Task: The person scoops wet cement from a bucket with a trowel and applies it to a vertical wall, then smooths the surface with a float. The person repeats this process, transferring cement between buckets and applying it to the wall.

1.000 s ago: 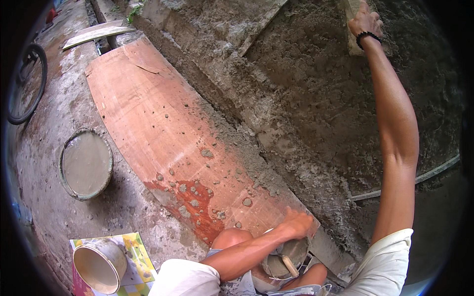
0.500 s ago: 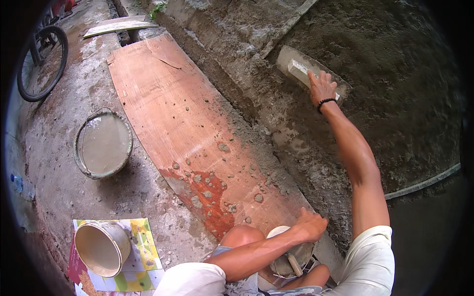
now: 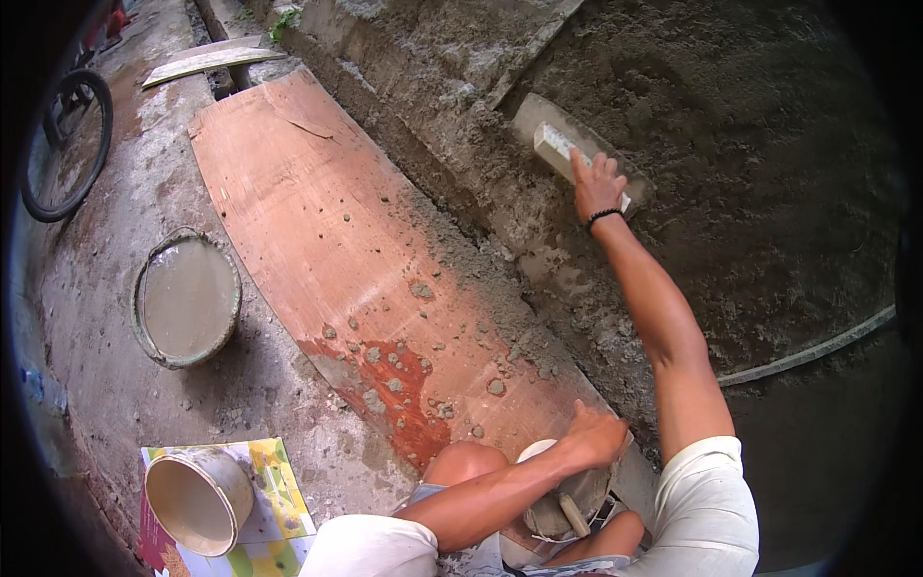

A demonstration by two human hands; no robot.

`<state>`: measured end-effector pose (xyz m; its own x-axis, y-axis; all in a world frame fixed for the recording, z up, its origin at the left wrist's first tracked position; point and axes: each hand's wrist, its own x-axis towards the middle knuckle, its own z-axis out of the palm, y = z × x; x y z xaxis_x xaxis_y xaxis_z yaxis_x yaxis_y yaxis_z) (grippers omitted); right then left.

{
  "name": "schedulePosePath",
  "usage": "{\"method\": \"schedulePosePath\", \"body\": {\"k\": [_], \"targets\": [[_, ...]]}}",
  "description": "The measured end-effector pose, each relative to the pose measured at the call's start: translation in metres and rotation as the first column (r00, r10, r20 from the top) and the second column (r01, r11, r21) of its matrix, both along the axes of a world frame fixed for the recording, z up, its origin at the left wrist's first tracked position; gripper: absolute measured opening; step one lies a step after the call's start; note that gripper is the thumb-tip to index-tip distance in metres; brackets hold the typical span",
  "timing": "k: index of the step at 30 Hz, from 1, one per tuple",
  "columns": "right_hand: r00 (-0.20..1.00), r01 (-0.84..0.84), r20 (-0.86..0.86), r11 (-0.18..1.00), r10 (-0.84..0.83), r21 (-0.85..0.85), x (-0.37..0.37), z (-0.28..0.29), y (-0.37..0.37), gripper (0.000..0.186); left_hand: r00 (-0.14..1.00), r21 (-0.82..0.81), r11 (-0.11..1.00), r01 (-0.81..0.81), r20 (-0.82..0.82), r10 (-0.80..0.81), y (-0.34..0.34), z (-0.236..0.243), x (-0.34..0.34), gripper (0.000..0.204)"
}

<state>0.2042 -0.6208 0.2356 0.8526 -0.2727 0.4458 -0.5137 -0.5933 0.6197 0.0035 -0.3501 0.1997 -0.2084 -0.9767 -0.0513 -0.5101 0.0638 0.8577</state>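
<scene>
My right hand [image 3: 598, 188] is closed round the pale block handle of a plastering float [image 3: 532, 113], its arm stretched far forward. The float's flat board lies against the dark wet mortar surface [image 3: 760, 183]. My left hand [image 3: 596, 438] is low at the right edge of a plywood sheet [image 3: 317, 221], just above a bucket [image 3: 535, 449] by my knees. Its fingers look curled, one pointing forward; what they grip, if anything, is hidden. A tool with a rounded wooden handle [image 3: 575, 515] lies in that bucket, its other end unclear.
Mortar crumbs and a wet reddish patch mark the plywood. On the left stand a bucket of grey liquid [image 3: 189, 298] and a pale pail [image 3: 199, 500] on a printed sheet [image 3: 279, 481]. Beyond are a wheel [image 3: 67, 144] and boards [image 3: 213, 63]. A narrow strip [image 3: 808, 358] curves at right.
The whole view has shifted slightly, moving most things a little left in the picture. My right hand still holds the float near the same strip end; my left hand stays by the bucket.
</scene>
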Motion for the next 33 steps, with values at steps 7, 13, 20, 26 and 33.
{"method": "schedulePosePath", "body": {"k": [7, 13, 20, 26, 33], "targets": [[0.982, -0.126, -0.112, 0.970, 0.151, 0.209, -0.011, 0.026, 0.038, 0.057, 0.989, -0.044, 0.989, -0.140, 0.036, 0.141, -0.004, -0.017, 0.025, 0.034], [0.774, 0.015, 0.614, 0.964, 0.156, -0.264, -0.024, 0.362, -0.005, 0.074, 0.994, 0.058, 0.997, -0.052, 0.094, 0.047, -0.032, -0.043, 0.025, 0.049], [0.694, 0.106, 0.720, 0.986, 0.022, -0.133, -0.072, 0.482, -0.078, 0.069, 0.996, 0.113, 0.994, -0.014, 0.095, 0.003, -0.051, -0.047, 0.033, 0.046], [0.931, 0.041, 0.365, 0.997, -0.015, -0.063, -0.017, 0.290, -0.005, 0.066, 0.988, 0.149, 0.989, -0.008, 0.156, -0.016, -0.054, -0.041, 0.033, 0.048], [0.985, -0.066, -0.158, 0.997, 0.070, 0.036, -0.081, 0.148, -0.009, 0.057, 0.983, 0.108, 0.994, 0.029, 0.179, -0.048, -0.043, -0.036, 0.021, 0.052]]}}
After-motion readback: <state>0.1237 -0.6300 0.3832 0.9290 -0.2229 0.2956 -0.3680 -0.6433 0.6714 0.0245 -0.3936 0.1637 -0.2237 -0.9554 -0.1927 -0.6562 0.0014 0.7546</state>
